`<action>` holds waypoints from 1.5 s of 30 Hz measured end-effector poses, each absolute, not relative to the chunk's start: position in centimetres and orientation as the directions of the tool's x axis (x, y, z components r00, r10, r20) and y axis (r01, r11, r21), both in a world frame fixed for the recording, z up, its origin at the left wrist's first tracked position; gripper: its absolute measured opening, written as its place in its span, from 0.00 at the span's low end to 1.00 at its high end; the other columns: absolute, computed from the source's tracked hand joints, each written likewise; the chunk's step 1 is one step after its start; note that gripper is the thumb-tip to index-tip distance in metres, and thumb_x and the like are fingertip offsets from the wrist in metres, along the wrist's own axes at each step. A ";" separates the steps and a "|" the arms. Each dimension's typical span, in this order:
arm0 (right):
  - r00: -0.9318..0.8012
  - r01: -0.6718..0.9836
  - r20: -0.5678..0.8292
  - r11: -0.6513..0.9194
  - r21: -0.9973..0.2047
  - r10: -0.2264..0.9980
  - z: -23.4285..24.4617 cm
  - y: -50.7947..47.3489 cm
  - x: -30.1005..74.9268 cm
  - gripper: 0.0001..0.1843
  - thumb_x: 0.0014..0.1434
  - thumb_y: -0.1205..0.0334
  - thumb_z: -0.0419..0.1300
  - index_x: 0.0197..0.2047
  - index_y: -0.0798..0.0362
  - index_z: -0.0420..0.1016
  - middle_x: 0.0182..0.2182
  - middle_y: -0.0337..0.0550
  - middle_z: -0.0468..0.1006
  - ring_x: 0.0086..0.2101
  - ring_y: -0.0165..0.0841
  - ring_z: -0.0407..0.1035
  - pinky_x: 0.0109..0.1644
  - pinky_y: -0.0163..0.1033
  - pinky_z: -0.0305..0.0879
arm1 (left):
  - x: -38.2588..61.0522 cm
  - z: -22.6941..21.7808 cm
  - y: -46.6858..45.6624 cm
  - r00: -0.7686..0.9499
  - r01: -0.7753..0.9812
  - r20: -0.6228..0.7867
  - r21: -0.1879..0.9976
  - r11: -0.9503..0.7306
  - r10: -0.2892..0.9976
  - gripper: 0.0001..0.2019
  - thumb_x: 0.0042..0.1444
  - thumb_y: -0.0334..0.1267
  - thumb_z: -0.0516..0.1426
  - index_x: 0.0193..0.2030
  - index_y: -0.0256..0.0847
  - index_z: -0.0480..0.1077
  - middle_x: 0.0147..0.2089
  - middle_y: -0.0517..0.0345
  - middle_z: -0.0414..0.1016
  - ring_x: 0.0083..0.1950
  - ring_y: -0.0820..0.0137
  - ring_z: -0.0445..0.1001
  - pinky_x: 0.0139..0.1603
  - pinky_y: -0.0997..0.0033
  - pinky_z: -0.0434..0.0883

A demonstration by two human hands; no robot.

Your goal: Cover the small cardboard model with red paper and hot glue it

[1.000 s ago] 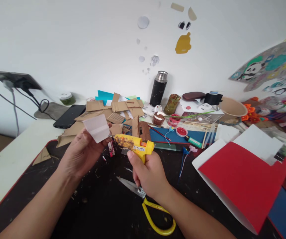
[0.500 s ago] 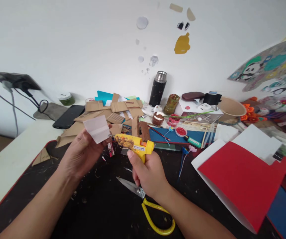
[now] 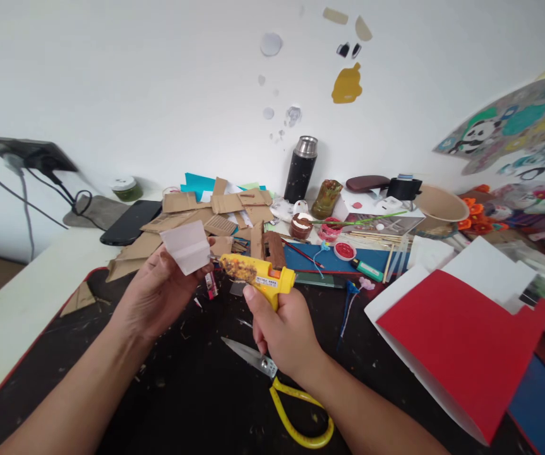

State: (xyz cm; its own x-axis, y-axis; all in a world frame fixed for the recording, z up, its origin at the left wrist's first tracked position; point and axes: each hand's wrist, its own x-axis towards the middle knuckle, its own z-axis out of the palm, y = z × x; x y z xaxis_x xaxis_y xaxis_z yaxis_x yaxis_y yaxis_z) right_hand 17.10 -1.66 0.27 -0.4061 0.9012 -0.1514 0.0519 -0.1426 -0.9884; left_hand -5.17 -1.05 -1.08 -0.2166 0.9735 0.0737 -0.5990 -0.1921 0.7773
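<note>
At far left, near the wall (image 3: 158, 95), a lidded green jar (image 3: 127, 189) just beside a dark flat slab (image 3: 130, 222) at the edge of the pale tabletop (image 3: 26, 316), perhaps kept there to be out of the way. Next, overlapping cardboard pieces (image 3: 182, 202), heaped at the back, probably to give room in front. Nearer, left grip (image 3: 151, 294) pinching a folded white piece (image 3: 189, 246) above the dark mat (image 3: 168, 404); tipped, by the look of it, to present the right edge to the nozzle (image 3: 214, 257), with most fingers tucked behind. Contact between edge and nozzle too small to judge. Then a yellow glue gun (image 3: 239, 268), nearly level, apparently for steady aim, with right grip (image 3: 286, 328) wrapped around its handle; trigger hidden. Below, yellow-handled scissors (image 3: 269, 366) on the mat, seemingly within easy reach. Behind, upright near the wall, a black flask (image 3: 302, 170). Further right, an uncovered red pot (image 3: 345, 251), likely for ready dipping. At far right, a red sheet (image 3: 456, 354) over white paper, well apart from the nozzle.
</note>
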 end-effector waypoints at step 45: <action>-0.387 0.040 -0.159 -0.156 -0.987 0.908 0.2 -1.6 17.2 0.43 0.64 0.17 0.63 0.19 0.46 0.64 0.11 0.34 0.62 0.14 0.27 0.59 0.19 0.33 0.58 | -4.8 -0.8 -1.2 -0.181 -0.605 0.052 0.781 -0.153 0.982 0.32 0.47 0.50 0.84 0.57 0.41 0.87 0.52 0.47 0.94 0.50 0.58 0.91 0.50 0.66 0.88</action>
State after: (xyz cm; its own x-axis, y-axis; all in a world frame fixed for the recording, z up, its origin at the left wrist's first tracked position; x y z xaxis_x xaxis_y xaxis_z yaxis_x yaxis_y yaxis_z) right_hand 17.16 -1.65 0.21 -0.3866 0.9084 -0.1593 0.0403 -0.1559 -0.9869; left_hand -4.78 -1.16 -0.80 -0.1814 0.9820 0.0519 -0.6049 -0.1531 0.7815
